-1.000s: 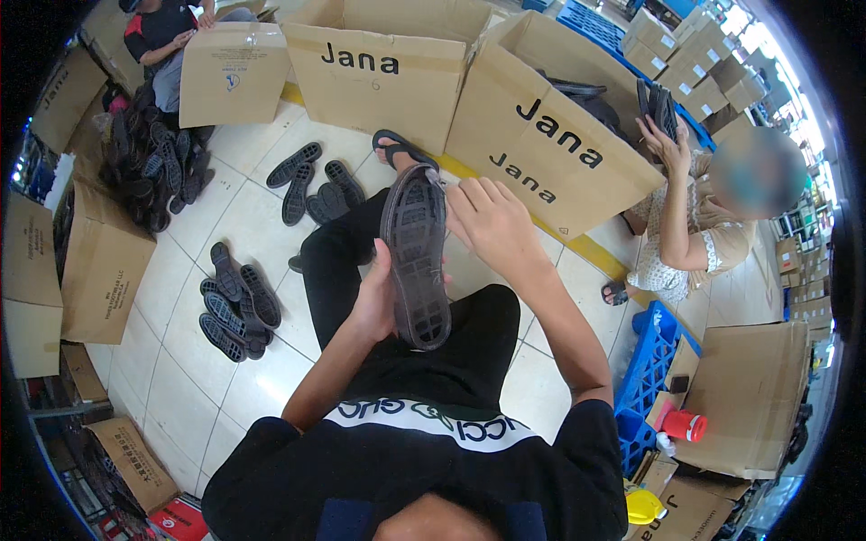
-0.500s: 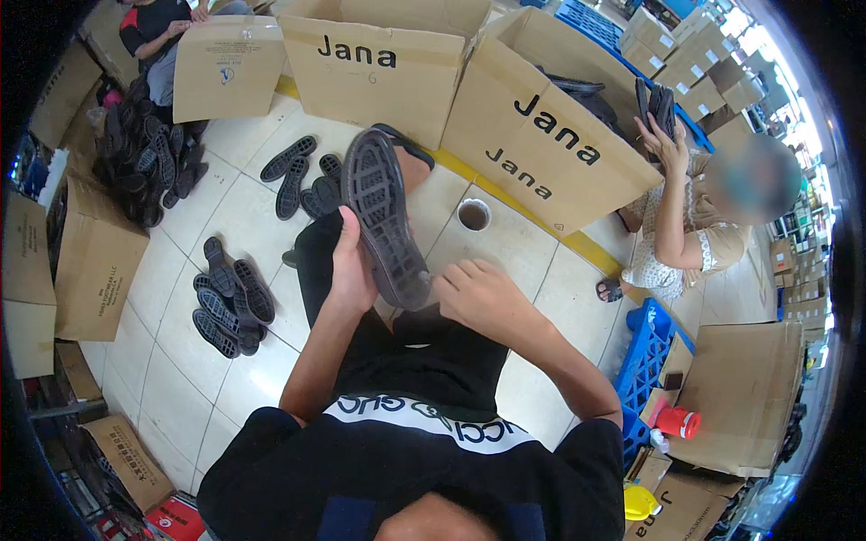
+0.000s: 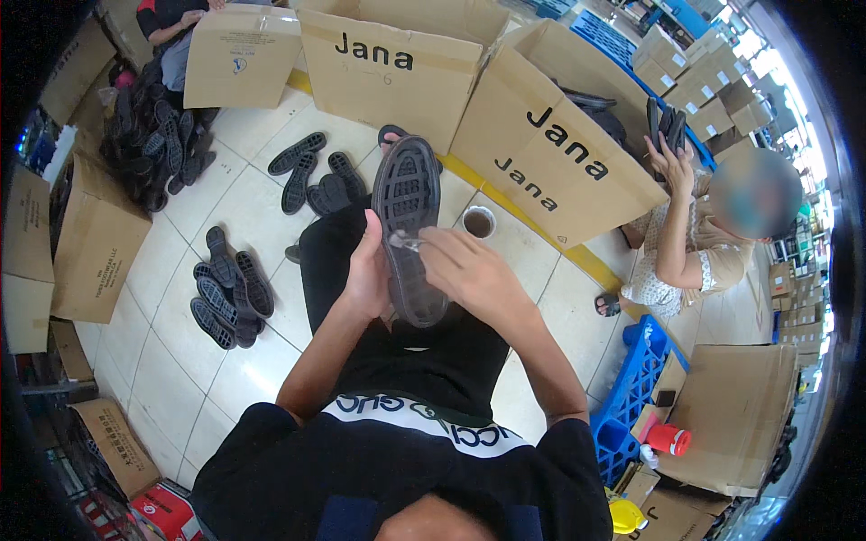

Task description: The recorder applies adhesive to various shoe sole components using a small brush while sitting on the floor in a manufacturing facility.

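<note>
A black shoe sole [image 3: 408, 194] stands nearly upright over my lap, its grid tread facing me. My left hand [image 3: 364, 270] grips its left edge, thumb along the side and the other fingers hidden behind it. My right hand [image 3: 465, 270] is closed in a pinch at the middle of the tread. A thin, clear, crumpled film [image 3: 406, 241] shows at its fingertips against the sole. Below that hand, the heel half [image 3: 417, 293] looks hazy and shiny, with its tread pattern faint.
Loose soles lie left of my legs in a near group [image 3: 233, 293] and a far group [image 3: 307, 176]. A large pile [image 3: 158, 135] is farther left. Big cartons [image 3: 388, 86] line the far side. A cup of dark liquid [image 3: 478, 222] stands beyond my right hand. A co-worker [image 3: 686, 216] sits right, holding soles.
My right hand has moved up from the heel end to the middle of the sole, with the clear film at its fingertips. The sole has become more upright and shifted slightly right.
</note>
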A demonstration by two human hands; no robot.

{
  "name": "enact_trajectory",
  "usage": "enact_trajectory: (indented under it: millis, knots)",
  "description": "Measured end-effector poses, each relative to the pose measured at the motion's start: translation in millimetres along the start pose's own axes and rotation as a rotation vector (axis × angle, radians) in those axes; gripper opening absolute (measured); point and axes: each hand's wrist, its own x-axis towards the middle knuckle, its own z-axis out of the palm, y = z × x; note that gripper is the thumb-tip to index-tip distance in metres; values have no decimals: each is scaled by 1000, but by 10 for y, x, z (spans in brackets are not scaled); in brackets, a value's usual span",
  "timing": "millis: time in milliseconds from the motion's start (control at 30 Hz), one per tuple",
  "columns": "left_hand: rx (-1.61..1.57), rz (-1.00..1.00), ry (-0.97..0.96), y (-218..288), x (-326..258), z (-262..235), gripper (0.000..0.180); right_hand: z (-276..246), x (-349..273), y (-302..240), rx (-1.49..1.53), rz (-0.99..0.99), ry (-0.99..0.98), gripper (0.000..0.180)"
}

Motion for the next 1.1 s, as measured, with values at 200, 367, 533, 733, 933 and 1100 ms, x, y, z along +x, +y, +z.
enact_trajectory:
  millis: [200, 367, 533, 733, 933, 1100]
  knots:
    - [0, 18, -48, 112, 81, -204, 78, -43, -246, -277, 29, -48, -203, 26]
    - [-6, 66, 8, 194, 106, -223, 78, -110, -351, -256, 176, -8, -296, 27]
    - [-36, -15, -14, 169, 61, -79, 77, 31, 55, -108, -13, 86, -75, 30]
    - [52, 75, -4, 264, 146, -361, 79, 77, -298, -362, 44, -27, -270, 24]
    - [79, 14, -4, 286, 101, -320, 77, 115, -72, -189, 53, 64, -138, 22]
    - [66, -22, 98, 261, 81, -293, 77, 291, -85, -143, -30, 76, -122, 27]
